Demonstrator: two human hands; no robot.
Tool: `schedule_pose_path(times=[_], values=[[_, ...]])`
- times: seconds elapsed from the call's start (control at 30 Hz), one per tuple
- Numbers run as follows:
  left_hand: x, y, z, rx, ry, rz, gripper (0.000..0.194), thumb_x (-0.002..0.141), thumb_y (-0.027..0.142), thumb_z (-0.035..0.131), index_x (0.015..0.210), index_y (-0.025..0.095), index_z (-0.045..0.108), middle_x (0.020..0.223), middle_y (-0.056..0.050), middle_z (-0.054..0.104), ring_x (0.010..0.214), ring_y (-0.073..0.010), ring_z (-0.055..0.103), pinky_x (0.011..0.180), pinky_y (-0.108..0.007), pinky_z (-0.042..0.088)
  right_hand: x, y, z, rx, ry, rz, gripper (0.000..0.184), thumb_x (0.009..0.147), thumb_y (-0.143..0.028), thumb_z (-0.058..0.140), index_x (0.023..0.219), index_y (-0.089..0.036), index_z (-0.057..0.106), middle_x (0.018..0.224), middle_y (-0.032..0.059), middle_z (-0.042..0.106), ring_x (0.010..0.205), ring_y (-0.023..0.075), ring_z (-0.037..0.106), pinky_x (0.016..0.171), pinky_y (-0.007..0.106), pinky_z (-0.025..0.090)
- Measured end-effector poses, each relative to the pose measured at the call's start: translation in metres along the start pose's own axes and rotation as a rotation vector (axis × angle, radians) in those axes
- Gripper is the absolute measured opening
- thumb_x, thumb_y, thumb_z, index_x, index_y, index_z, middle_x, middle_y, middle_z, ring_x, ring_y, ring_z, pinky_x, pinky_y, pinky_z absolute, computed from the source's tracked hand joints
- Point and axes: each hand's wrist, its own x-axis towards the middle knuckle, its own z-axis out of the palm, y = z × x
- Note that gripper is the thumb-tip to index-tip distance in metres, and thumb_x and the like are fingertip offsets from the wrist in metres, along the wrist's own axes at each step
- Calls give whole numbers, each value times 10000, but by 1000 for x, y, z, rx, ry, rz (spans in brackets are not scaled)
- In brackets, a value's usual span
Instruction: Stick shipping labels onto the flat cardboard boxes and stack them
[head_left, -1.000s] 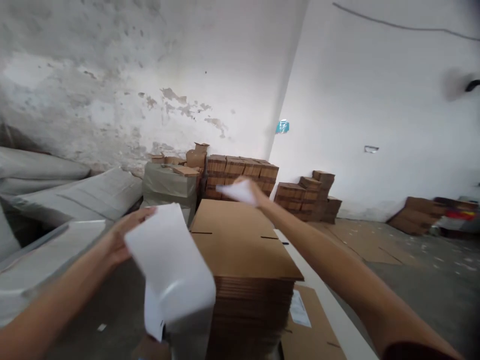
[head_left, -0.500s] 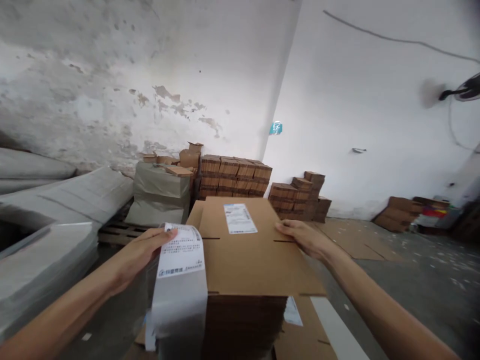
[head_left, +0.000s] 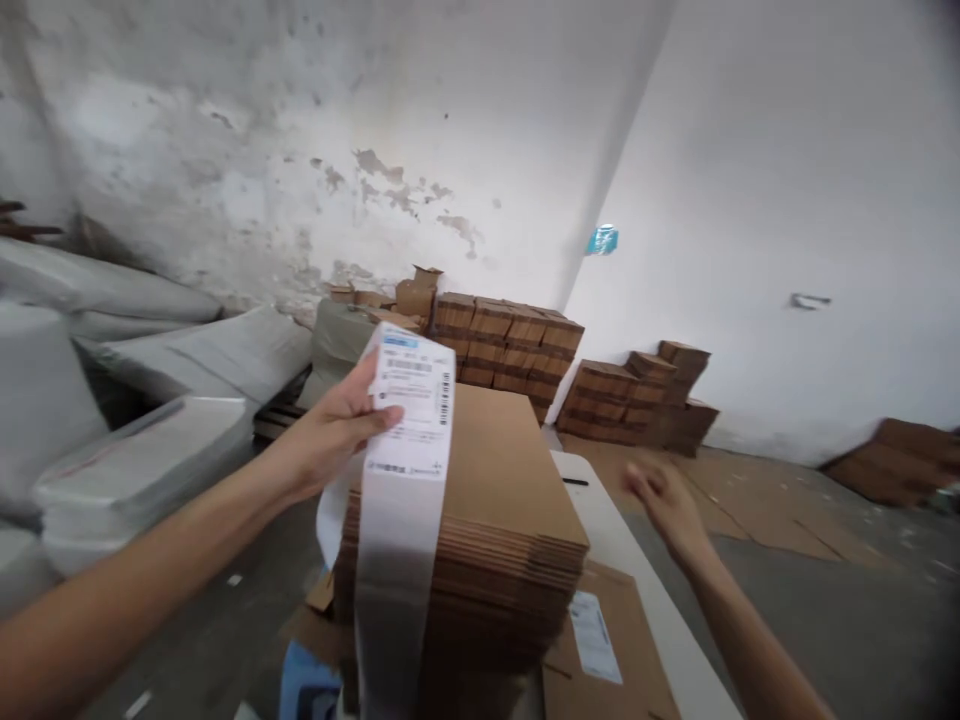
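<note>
Label strip [head_left: 397, 560]: held upright in front of the left side of a cardboard stack [head_left: 499, 600], its printed end uppermost, its lower length hanging down. Judged very light, thin and limp, likely to curl or crease; best taken by the edges near the upper end, with the printed face left unrubbed. It is pinched there between thumb and fingers of the left hand [head_left: 330, 430]. The stacked sheets are judged stiff, heavier together, best gripped at opposite edges. Right hand [head_left: 671, 505] seen blurred, apart from the stack, fingers curled; whether anything is pinched cannot be told. Beside the stack, a labelled cardboard piece [head_left: 634, 630] is seen by a white surface [head_left: 664, 600]; farther back, bundled cardboard [head_left: 517, 345] is piled.
</note>
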Motion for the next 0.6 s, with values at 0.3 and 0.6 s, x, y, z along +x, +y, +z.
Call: schedule_pose_path(times=[0.3, 0.6], values=[[-17, 11, -4, -6, -85, -154, 216, 764, 290, 641, 864, 116, 719, 828, -86, 738, 817, -219, 664, 822, -326, 492, -39, -254, 96, 431, -697, -602, 281, 748, -345, 706, 931, -170, 584, 760, 0, 648, 688, 129, 612, 622, 274, 507], [11, 1, -69, -350, 539, -187, 284, 911, 162, 355, 949, 87, 626, 716, -84, 692, 685, -180, 651, 730, -299, 511, -27, -267, 84, 332, -364, -864, 98, 841, -304, 585, 801, -215, 572, 878, 34, 567, 875, 166, 548, 847, 364, 431]])
